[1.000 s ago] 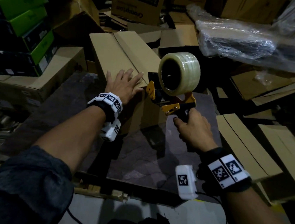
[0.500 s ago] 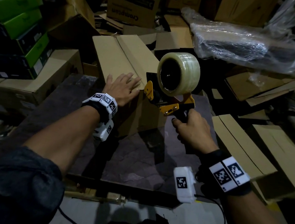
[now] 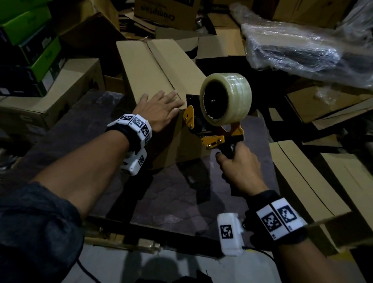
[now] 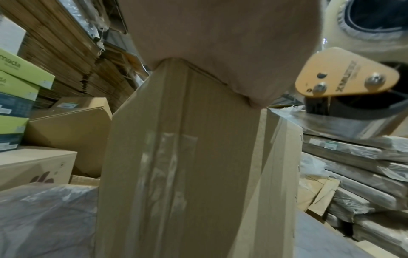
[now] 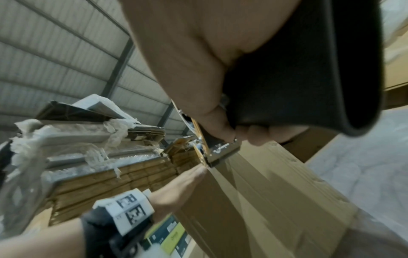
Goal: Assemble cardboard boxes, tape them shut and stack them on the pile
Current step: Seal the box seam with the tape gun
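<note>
- Your left fingers (image 3: 174, 99) lie straight and flat on the top of the cardboard box (image 3: 156, 72), at its near end, with your left hand (image 3: 159, 110) pressing the flaps down and holding nothing.
- The box stands on the dark worktop (image 3: 174, 198), its long top running away from you and the seam between the flaps just right of your fingertips. In the left wrist view a strip of clear tape (image 4: 167, 167) already runs down the box's near end face.
- The tape dispenser (image 3: 215, 126), yellow with a roll of clear tape (image 3: 226, 97) on it, sits at the box's near right corner, just beside your left fingertips.
- Your right fingers (image 5: 262, 134) are curled tight round the dispenser's black handle (image 5: 298, 83), so your right hand (image 3: 240, 168) grips it below the roll.
- Flat cardboard boxes (image 3: 310, 185) lie right of the worktop; green boxes (image 3: 21, 13) are stacked far left.
</note>
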{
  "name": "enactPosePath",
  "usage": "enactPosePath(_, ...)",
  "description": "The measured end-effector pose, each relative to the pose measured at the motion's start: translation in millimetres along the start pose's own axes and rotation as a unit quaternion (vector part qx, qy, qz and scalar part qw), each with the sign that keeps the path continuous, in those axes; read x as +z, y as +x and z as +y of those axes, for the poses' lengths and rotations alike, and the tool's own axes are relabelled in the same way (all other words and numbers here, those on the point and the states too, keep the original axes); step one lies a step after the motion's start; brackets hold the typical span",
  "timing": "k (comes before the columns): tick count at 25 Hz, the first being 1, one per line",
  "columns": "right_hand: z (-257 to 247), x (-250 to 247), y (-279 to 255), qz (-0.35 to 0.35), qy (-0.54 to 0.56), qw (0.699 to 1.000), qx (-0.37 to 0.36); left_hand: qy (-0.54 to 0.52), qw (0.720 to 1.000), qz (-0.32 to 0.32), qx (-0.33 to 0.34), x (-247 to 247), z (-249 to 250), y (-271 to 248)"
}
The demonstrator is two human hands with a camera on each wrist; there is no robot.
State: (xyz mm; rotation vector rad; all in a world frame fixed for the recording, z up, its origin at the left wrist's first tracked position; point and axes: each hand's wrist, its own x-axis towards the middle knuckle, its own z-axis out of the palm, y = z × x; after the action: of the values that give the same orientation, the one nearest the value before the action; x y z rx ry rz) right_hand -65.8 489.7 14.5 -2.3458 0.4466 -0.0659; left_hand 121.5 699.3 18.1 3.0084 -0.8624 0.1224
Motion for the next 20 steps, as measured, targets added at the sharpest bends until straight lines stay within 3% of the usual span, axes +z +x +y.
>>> enactPosePath(7, 8.9, 14.4, -7.1, -0.003, 0.074, 0.997, 0.028, 0.0, 1.0, -0.015, -0.009, -1.3, 1.8, 0.3)
enactPosePath(20, -2.3, 3.6, -13.4, 0.045, 0.101, 0.994, -0.001, -0.01, 1.0, 0.013, -0.003, 5.1, -2.4, 2.6)
